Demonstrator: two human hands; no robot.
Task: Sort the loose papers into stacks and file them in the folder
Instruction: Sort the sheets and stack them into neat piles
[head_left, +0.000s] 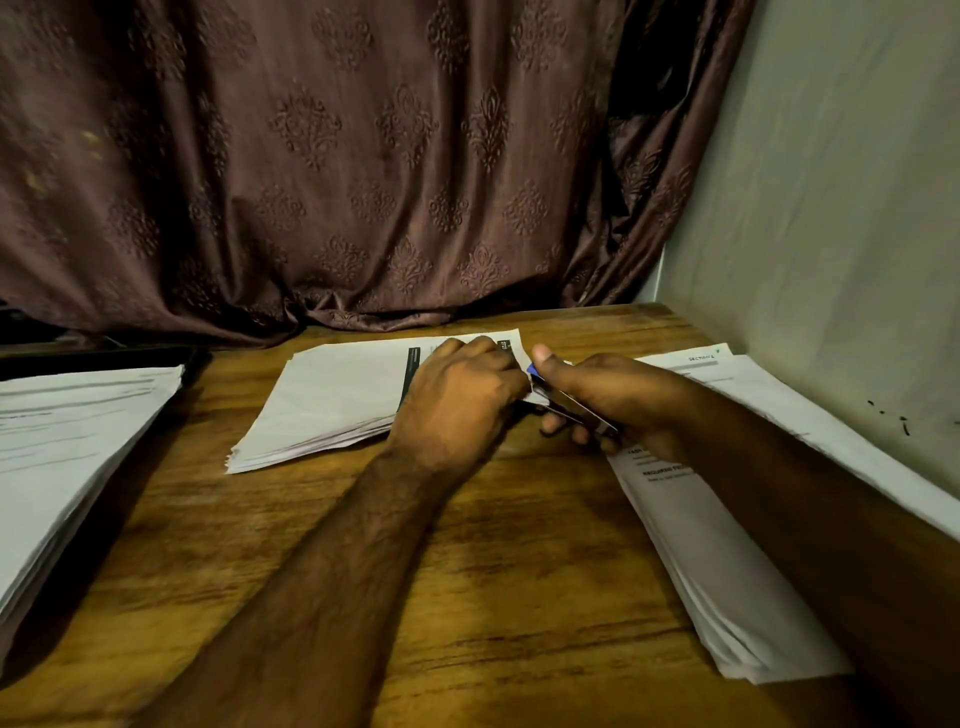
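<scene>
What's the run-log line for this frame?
left hand: grips middle stack corner | right hand: holds stapler at that corner | side stacks: untouched

Dim, warm light; deep shadows beside the forearms, wide-angle bending at the edges, slight softness throughout.

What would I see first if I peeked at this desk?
Two hands meeting in the middle: the left hand holds the corner of the middle paper stack, and the right hand grips a blue-tipped stapler-like tool against it. More paper stacks lie left and right, below a big brown curtain.
</scene>
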